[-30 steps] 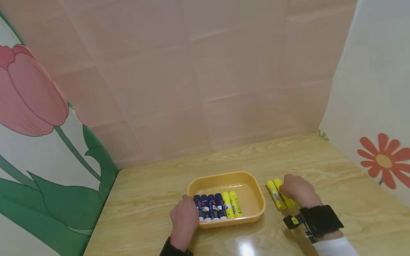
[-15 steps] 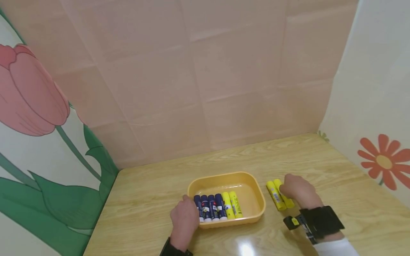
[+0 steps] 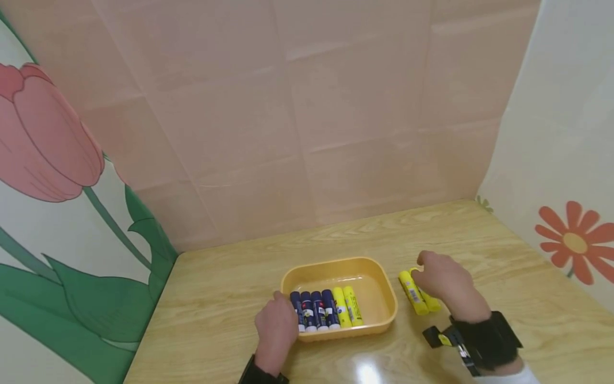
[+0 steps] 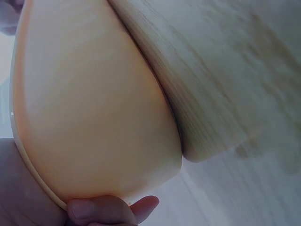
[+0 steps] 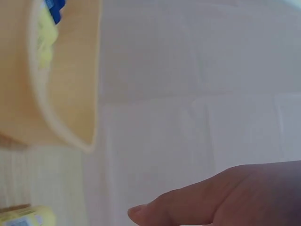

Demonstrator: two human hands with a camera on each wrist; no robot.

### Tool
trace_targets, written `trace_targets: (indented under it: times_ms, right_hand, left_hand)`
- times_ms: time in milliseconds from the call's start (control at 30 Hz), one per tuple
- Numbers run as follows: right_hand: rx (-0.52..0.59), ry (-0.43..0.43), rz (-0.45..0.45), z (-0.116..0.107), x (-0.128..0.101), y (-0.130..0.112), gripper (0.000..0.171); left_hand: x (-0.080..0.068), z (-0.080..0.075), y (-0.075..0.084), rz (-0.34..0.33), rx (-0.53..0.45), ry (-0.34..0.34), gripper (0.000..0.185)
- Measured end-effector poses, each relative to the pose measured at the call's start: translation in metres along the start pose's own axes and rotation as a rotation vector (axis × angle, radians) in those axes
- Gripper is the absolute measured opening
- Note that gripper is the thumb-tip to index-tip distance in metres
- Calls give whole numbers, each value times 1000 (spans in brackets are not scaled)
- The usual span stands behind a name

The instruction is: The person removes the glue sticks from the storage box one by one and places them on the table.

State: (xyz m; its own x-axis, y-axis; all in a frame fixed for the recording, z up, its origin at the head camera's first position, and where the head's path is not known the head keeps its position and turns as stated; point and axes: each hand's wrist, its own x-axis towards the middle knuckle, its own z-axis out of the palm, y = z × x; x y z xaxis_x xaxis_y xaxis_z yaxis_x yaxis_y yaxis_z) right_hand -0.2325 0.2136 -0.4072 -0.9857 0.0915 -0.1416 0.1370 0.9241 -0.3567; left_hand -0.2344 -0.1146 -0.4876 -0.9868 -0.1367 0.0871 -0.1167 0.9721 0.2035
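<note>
A yellow-orange tray (image 3: 336, 262) sits on the wooden table and holds several dark blue glue sticks (image 3: 314, 310) and two yellow ones (image 3: 347, 306) side by side. My left hand (image 3: 275, 325) grips the tray's near left corner; in the left wrist view its thumb (image 4: 108, 209) curls at the tray's rim (image 4: 94, 103). Right of the tray, two yellow glue sticks lie on the table. My right hand (image 3: 443, 280) curls over the right stick (image 3: 430, 303), its thumb by the far end. The left stick (image 3: 412, 292) lies free beside it.
Pink paper panels close the back and flower-printed walls stand at both sides. The wooden table (image 3: 230, 282) runs out left of the tray and behind it. A black wrist strap (image 3: 484, 333) sits on my right wrist. The right wrist view shows the tray's wall (image 5: 61, 94).
My right hand has shifted a little up and away over the right yellow stick, its thumb now by the stick's far end. The left hand, tray and sticks stay put.
</note>
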Motion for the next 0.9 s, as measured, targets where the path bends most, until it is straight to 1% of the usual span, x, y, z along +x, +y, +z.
trace_targets:
  times_ms: [133,233,400,533,633,733,900]
  right_hand:
    - [3,26,-34,-6,-13,-12,48]
    - [9,44,-61,-8,-19,-19,48]
    - [22,76,-95,-4,-26,-33,45]
    - [49,109,-133,4,-29,-46,41]
    - [61,147,-172,13,-31,-55,39]
    - [59,174,-191,22,-30,-63,36]
    - [63,170,-187,37,-28,-73,35]
  left_hand:
    - [1,0,0,-4,-6,-15,27]
    - [0,1,-1,0,-18,-5,23]
    - [0,1,-1,7,-33,18,21]
    - [1,1,-1,7,-21,15,23]
    - [1,1,0,5,-9,-1,26]
    - [1,1,0,3,-9,-2,26]
    - [0,1,0,4,-14,0,25]
